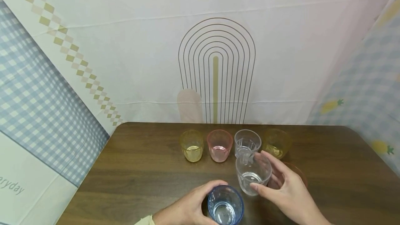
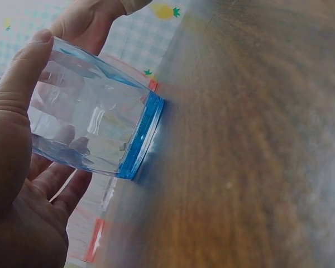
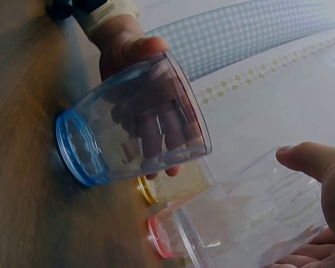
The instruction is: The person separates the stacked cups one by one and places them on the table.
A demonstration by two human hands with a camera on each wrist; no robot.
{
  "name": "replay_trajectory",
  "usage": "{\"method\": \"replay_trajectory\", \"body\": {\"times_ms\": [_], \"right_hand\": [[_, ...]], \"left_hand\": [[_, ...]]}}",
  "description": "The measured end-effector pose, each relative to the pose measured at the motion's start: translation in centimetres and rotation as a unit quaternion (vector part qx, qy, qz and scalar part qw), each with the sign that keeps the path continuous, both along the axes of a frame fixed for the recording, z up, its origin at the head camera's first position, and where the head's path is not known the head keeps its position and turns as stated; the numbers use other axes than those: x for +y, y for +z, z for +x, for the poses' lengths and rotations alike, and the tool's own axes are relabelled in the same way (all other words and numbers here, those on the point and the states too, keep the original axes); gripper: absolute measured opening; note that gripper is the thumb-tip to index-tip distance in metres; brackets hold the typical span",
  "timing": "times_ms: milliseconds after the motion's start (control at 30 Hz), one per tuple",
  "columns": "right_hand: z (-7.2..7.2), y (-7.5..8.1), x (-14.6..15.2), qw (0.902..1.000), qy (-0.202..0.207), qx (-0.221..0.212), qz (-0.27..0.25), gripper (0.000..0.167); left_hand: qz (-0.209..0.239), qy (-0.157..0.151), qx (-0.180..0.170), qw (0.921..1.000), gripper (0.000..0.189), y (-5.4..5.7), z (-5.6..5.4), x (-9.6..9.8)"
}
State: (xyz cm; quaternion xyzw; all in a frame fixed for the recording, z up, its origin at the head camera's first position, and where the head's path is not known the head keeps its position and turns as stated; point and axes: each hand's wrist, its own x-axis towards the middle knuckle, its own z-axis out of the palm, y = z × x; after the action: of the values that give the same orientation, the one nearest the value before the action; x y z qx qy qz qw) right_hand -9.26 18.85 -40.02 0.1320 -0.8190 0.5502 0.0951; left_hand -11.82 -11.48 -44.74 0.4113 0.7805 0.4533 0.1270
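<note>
My left hand (image 1: 195, 202) grips a blue-tinted drinking glass (image 1: 225, 207) near the front of the table, its thumb and fingers around opposite sides. Its thick blue base is right at the wood in the left wrist view. A colourless clear glass (image 1: 252, 183) is in my right hand (image 1: 292, 188), just right of and behind the blue one, with the thumb on its near side. In the right wrist view this clear glass (image 3: 240, 215) is slightly tilted, its base overlapping a pink glass (image 3: 162, 237) behind it.
Along the back of the brown table (image 1: 140, 173) stand a yellow glass (image 1: 192, 148), a pink glass (image 1: 220, 148), another clear glass (image 1: 247, 138) and a second yellow glass (image 1: 276, 143). My right hand partly hides a reddish glass (image 1: 298, 173). A patterned cloth (image 1: 143, 61) hangs behind the table.
</note>
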Motion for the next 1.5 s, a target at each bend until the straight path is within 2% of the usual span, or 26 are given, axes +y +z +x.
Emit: {"method": "replay_trajectory", "body": {"times_ms": [167,400,633,733,867,967,1167,1500], "right_hand": [[-0.3,0.4,0.2,0.9990,-0.010,0.014,0.041,0.089],[-0.5,0.8,0.2,0.9969,-0.002,0.028,0.073,0.081],[-1.0,0.9,0.2,0.9931,-0.005,0.038,0.111,0.083],[-1.4,0.8,0.3,0.9878,-0.014,0.054,0.145,0.088],[-1.8,0.7,0.4,0.9742,-0.031,0.078,0.209,0.094],[-2.0,0.6,0.4,0.9672,-0.025,0.087,0.237,0.096],[-2.2,0.4,0.3,0.9601,-0.006,0.106,0.259,0.098],[-2.4,0.3,0.2,0.9599,-0.001,0.074,0.270,0.093]], "left_hand": [[0.002,-0.005,0.021,0.9998,0.096,0.1,0.0,0.0],[0.006,-0.012,0.040,0.9991,0.095,-0.1,-0.2,0.0],[0.006,-0.012,0.033,0.9994,0.096,-0.1,-0.2,0.0],[0.007,-0.014,0.035,0.9993,0.095,-0.1,-0.2,0.0],[0.011,-0.018,0.039,0.9990,0.094,-0.1,-0.2,0.0],[0.012,-0.019,0.044,0.9988,0.094,-0.1,-0.2,0.0],[0.012,-0.019,0.047,0.9986,0.094,-0.1,-0.2,0.0],[0.008,-0.017,0.039,0.9991,0.093,-0.1,-0.2,0.0]]}}
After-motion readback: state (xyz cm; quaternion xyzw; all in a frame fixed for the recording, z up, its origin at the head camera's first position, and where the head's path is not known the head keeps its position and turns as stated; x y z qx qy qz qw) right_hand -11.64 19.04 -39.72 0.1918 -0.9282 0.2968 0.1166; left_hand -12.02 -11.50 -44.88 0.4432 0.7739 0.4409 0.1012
